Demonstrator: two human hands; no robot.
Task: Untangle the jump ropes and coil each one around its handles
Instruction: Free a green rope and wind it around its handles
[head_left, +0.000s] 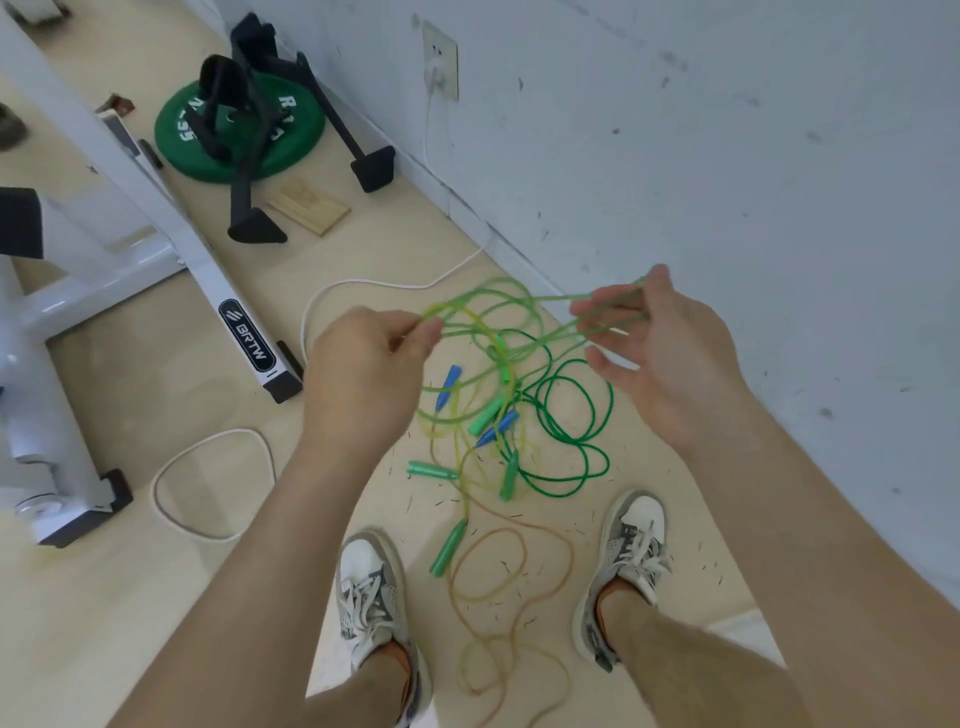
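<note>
— How do your hands stand?

— My left grip (363, 374) is closed to a pinch: thumb and forefinger nip a few pale green strands of the jump ropes (505, 371). My right grip (660, 364) is apart, its fingers (605, 364) spread and nearly straight. The same strands lie across them, under the thumb.

— And which way does the rope run?

— The strands I hold stretch roughly level from one grip to the other, above the floor (260, 597). The rest hangs and lies in a tangle ahead of my left shoe (369, 571) and right shoe (641, 525). The two blue handles (448, 387) slant the same way, top to my right. The lowest green handle (449, 545) lies with its long axis running toward me. A dark green rope (571, 431) loops on the tangle's right side, and an orange rope (511, 571) trails back between my feet.

— What room have you?

— The wall (727, 156) stands close on my right, just beyond that grip. To my left a white cable (213, 483) loops on the floor, with a white machine frame (208, 270) past it. A green weight plate (239, 135) sits well apart, farther along the wall.
</note>
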